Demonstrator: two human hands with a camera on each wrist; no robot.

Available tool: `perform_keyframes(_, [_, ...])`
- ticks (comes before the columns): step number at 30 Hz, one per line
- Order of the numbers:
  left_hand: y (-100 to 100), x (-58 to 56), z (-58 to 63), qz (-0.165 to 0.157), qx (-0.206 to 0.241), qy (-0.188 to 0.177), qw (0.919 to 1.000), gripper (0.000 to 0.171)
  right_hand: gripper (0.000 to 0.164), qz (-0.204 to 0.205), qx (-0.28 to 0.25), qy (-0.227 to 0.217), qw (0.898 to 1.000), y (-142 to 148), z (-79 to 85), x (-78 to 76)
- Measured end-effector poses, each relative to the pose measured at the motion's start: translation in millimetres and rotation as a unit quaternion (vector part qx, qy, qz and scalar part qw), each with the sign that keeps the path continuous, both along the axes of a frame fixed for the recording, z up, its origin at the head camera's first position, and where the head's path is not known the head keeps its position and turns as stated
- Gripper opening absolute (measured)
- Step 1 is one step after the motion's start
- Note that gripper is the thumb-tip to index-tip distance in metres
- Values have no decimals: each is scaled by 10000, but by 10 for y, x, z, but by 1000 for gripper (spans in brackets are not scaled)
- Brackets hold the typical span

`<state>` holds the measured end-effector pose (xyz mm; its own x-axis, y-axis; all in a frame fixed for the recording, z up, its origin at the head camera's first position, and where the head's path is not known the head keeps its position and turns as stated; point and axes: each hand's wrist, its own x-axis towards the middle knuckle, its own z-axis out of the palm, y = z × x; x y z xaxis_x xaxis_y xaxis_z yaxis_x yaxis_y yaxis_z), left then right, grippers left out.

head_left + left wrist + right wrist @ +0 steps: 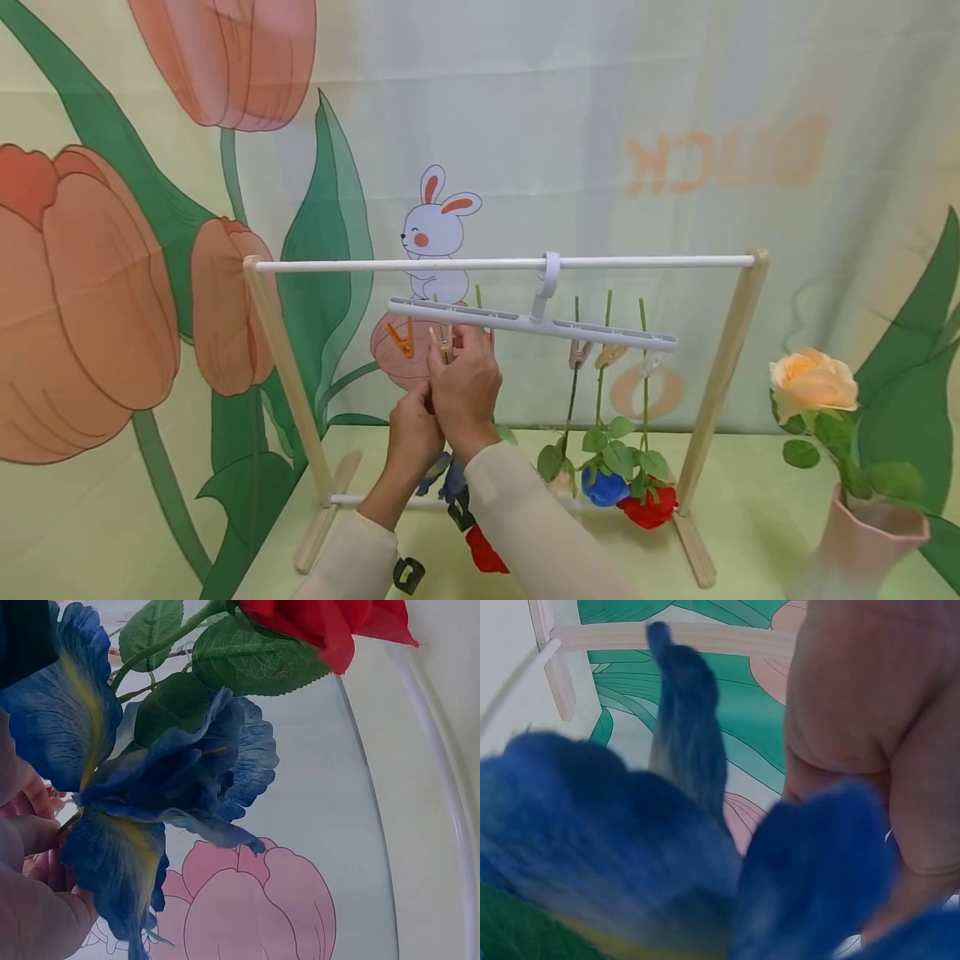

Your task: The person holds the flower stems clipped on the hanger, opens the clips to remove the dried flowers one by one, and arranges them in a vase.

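A blue artificial iris (pixel 172 780) hangs head down, its yellow-streaked petals filling much of both wrist views. My left hand (pixel 414 433) pinches its stem just behind the bloom, as the left wrist view shows. Higher up, my right hand (pixel 467 387) grips a pale beige clip (pixel 442 340) under the left half of a grey-white clip hanger (pixel 495 319). A green stem tip shows just above that clip; whether the clip has closed on it cannot be made out. Left of it, an orange clip (pixel 405 343) hangs with nothing in it.
The hanger tilts down rightward from a white rod (pixel 337 266) on a wooden rack (pixel 283 358). Its right clips hold a pale flower, a blue rose (pixel 603 487) and a red rose (pixel 648 507). Another red rose (pixel 486 550) hangs beside my hands. A pink vase (pixel 855 542) holds a peach rose (pixel 813 383).
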<state>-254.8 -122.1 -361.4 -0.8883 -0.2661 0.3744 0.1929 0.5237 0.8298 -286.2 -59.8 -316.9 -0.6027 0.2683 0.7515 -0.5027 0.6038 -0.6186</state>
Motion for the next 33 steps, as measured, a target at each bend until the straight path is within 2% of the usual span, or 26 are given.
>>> perform_keyframes(11, [-5,15,7,-41,-18,-71,10000,17,29,-13,-5,199,9998,-27,-21,-10])
perform_keyframes(20, [-10,19,12,-128,161,-168,9996,21,28,-32,90,425,9991,-29,-45,-15])
perform_keyframes(33, [9,4,-71,-162,57,-42,9998,29,23,-119,115,485,9987,-3,-83,-25])
